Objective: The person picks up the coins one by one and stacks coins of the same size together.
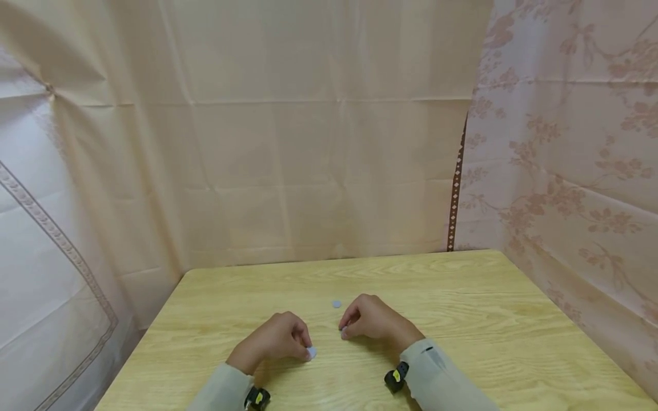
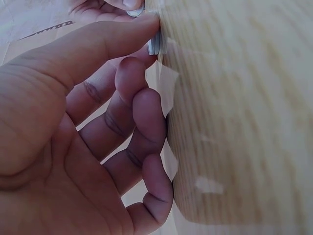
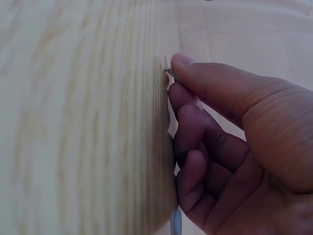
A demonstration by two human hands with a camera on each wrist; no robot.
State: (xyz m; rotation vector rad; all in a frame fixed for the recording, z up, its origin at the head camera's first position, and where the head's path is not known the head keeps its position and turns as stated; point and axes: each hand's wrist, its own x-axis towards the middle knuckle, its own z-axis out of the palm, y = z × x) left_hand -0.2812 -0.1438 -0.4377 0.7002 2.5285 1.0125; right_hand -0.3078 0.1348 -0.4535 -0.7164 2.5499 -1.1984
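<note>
Between thumb and fingertips, my left hand pinches a small pale round disc low at the tabletop. The left wrist view shows the disc edge-on under the thumb, with a line along its edge as if two thin layers lie together. My right hand pinches another small disc at the wood surface; only a thin edge of it shows in the right wrist view. A third pale disc lies flat on the table, just beyond and left of the right hand.
The wood-grain table runs back to a beige curtain. Flowered cloth hangs on the right, and white cloth on the left. Each wrist carries a small black camera.
</note>
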